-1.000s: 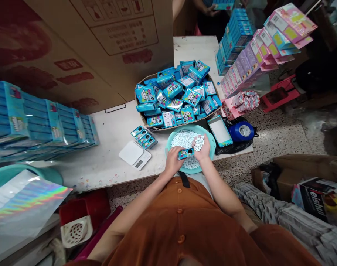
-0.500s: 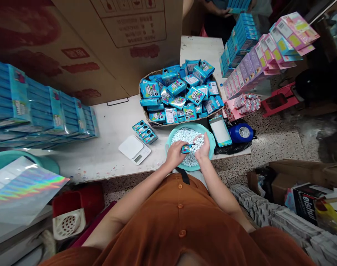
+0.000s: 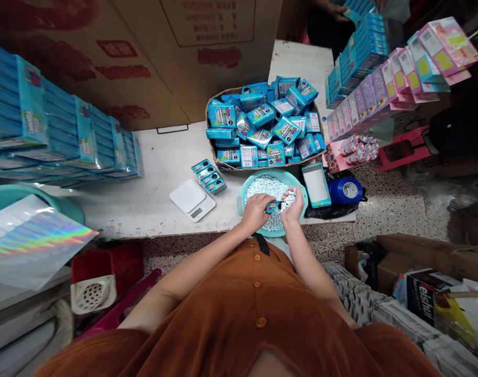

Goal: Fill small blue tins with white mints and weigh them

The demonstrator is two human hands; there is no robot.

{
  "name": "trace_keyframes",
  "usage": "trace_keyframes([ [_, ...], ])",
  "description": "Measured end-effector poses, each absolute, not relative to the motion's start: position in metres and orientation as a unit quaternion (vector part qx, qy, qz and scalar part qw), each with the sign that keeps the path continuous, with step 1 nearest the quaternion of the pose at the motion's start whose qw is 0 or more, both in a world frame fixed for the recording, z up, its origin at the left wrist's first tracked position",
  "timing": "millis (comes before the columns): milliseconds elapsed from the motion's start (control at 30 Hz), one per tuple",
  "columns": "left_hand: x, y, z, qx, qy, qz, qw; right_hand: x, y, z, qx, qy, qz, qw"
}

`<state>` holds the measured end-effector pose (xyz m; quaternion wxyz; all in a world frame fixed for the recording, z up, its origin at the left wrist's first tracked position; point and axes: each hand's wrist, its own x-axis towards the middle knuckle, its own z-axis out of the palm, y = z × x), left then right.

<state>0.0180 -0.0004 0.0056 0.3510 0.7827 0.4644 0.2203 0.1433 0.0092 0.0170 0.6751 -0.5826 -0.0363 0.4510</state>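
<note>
Above a turquoise basin [image 3: 240,204] of small white candies [image 3: 265,185], my left hand [image 3: 256,211] grips a small blue candy box [image 3: 273,207]. My right hand [image 3: 296,210] is cupped around a heap of white candies [image 3: 288,198], held against the end of the box. Left of the basin, several blue boxes [image 3: 209,176] stand in a row beside a white digital scale [image 3: 193,199]. Behind the basin, a cut-down carton [image 3: 215,163] is piled with blue candy boxes [image 3: 261,137].
An open blue-edged tray [image 3: 316,184] and a blue tape roll [image 3: 345,190] lie to the right. Stacked blue packs [image 3: 82,133] rise at the left, before a large cardboard box [image 3: 164,68]. Pink and purple boxes [image 3: 375,86] stand at the right; another person's hand [image 3: 338,11] is behind.
The view has shifted slightly, so the table sits a little higher and to the right. My hands stay over the basin, the box still against the cupped candies.
</note>
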Motion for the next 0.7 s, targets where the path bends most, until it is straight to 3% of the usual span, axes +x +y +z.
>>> trace_keyframes([
  [267,0.021,0.003,0.012,0.82,0.44,0.199,0.306,0.159,0.012,0.015,-0.534,0.04,0.524,0.663],
  [500,0.024,0.001,-0.002,0.73,0.49,0.229,0.419,0.162,0.012,0.017,-0.534,-0.002,0.535,0.654],
  [700,0.028,-0.001,0.002,0.736,0.485,0.236,0.41,0.157,0.009,0.02,-0.561,-0.042,0.503,0.655],
])
